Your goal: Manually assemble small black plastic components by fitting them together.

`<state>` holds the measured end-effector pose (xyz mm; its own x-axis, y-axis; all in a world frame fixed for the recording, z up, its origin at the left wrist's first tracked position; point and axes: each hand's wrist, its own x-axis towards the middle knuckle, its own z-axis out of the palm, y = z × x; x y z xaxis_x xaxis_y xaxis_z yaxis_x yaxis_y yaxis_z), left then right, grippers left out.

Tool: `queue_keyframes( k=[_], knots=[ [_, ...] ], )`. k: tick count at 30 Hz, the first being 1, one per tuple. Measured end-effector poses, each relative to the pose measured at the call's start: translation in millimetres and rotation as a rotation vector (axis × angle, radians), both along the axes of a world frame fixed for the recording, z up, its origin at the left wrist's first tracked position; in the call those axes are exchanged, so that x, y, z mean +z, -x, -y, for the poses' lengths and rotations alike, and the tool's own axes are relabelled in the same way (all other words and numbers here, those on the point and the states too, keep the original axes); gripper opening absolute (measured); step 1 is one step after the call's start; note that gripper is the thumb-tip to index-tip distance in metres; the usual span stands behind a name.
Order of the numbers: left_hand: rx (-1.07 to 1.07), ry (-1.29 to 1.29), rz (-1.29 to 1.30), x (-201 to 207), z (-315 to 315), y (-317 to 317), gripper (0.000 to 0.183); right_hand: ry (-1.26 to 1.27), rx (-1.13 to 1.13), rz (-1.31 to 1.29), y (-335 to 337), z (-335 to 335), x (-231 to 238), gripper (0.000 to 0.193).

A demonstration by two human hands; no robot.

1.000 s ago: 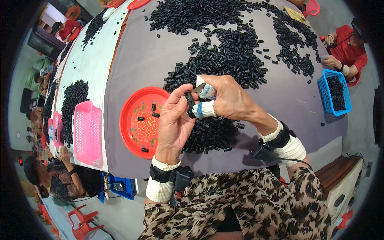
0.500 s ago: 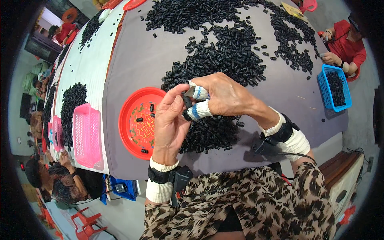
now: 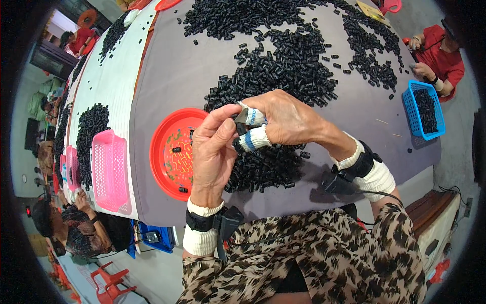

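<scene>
Over the pile of small black cylindrical parts, both my hands meet. My left hand pinches one black cylindrical part between thumb and fingertips. White cloth covers with blue marks wrap the thumb and finger of my right hand, which is closed against that part. A small flat grey piece, like a blade, shows at its fingertips; its full shape is hidden. Partly behind my left hand lies a round red tray with a few black parts in it.
A pink basket stands left on the white cloth, beside another black pile. At the right edge is a blue basket holding black parts. One person in red works beyond it; another person sits at lower left.
Both hands stay together around the black part, with only slight shifts of the fingers. My left hand has moved a little to the left, covering more of the red tray.
</scene>
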<state>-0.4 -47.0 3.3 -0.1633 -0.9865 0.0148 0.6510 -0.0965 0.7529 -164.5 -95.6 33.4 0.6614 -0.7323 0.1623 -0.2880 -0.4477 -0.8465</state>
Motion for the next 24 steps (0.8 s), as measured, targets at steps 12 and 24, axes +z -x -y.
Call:
queue_keyframes(
  k=[12, 24],
  knots=[
    [0.393, 0.039, 0.634, -11, 2, -56, 0.022, -0.033, -0.031, -0.039, 11, 1, -2, 0.039],
    [0.120, 0.428, 1.518, -79, -2, 1, 0.025, -0.141, -0.199, -0.050, 47, 0, -28, 0.022]
  ],
)
